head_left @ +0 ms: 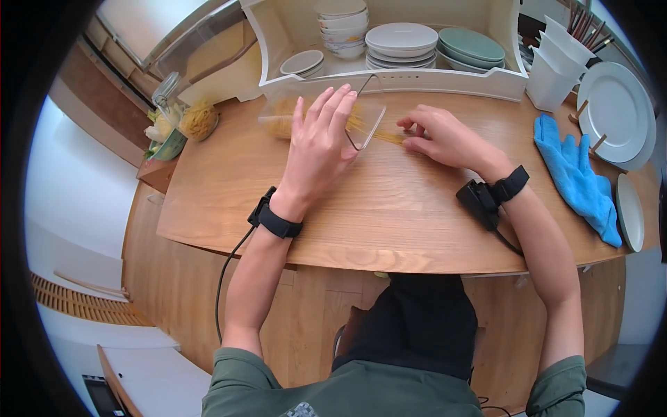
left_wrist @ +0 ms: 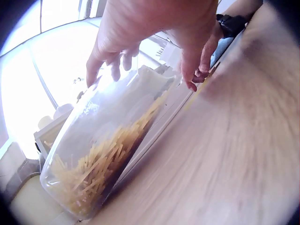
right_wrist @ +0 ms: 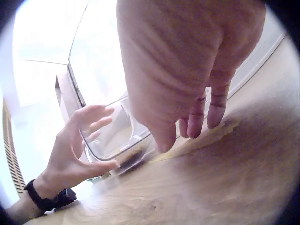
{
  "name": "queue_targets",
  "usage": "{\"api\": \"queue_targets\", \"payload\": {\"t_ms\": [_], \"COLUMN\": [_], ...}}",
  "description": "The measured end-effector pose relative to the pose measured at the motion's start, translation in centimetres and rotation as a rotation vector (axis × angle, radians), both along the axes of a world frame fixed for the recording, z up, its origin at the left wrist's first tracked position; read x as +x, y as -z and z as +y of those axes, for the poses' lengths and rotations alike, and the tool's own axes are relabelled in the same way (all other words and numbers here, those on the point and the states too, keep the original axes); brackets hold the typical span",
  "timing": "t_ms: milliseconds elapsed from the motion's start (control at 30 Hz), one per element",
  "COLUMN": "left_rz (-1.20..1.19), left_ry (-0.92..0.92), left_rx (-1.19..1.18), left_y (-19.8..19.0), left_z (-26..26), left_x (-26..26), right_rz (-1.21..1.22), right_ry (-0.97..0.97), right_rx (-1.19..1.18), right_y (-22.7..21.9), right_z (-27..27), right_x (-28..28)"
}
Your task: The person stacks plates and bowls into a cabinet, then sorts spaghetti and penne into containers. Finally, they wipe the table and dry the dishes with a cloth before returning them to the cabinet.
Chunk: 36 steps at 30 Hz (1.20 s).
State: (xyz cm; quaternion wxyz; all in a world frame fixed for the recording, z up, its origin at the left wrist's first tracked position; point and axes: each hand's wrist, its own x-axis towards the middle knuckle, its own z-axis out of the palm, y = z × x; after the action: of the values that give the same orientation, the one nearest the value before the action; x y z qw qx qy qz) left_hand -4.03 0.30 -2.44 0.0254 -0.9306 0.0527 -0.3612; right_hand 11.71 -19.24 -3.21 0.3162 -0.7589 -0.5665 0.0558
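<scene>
A clear plastic container (left_wrist: 108, 136) lies on its side on the table, with thin dry spaghetti (left_wrist: 108, 154) along its lower side. My left hand (head_left: 323, 135) is over its mouth end, fingers long and thumb spread apart from them. Some strands (head_left: 389, 137) stick out of the mouth onto the tabletop. Just to the right, my right hand (head_left: 448, 135) hangs low over these strands, fingers bent loosely downward and a gap showing beside the thumb. In the right wrist view its fingertips (right_wrist: 215, 115) come down right at the strands.
Behind stands a white shelf (head_left: 445, 82) with bowls (head_left: 344, 31) and stacked plates (head_left: 401, 38). To the right are a blue glove (head_left: 577, 174), racked plates (head_left: 615, 111) and white cutlery holders (head_left: 552, 76). A jar (head_left: 167, 90) and a pasta bundle (head_left: 198, 121) are at left.
</scene>
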Motion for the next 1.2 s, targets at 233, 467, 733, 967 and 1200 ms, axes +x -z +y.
{"api": "queue_targets", "payload": {"t_ms": [233,467,733,967,1200], "left_rz": [-0.044,-0.027,-0.257,0.3,0.501], "left_ry": [0.162,0.24,0.365,0.217,0.07], "left_rx": [-0.019,0.015,-0.197,-0.964,-1.574], "left_y": [-0.1,-0.3,-1.3,-0.5,-2.2], "left_z": [-2.1,-2.5,-1.4,1.3,3.2], "left_x": [0.0,0.0,0.4,-0.1,0.3], "right_rz": [0.249,0.68,0.846,0.914,0.801], "right_ry": [0.079,0.023,0.127,0.158,0.093], "right_rx": [0.287,0.25,0.371,0.43,0.59], "right_y": [1.1,-0.2,-0.9,-0.8,-1.2], "right_z": [0.8,0.5,0.4,0.5,0.4], "right_x": [0.4,0.6,0.6,0.5,0.6]}}
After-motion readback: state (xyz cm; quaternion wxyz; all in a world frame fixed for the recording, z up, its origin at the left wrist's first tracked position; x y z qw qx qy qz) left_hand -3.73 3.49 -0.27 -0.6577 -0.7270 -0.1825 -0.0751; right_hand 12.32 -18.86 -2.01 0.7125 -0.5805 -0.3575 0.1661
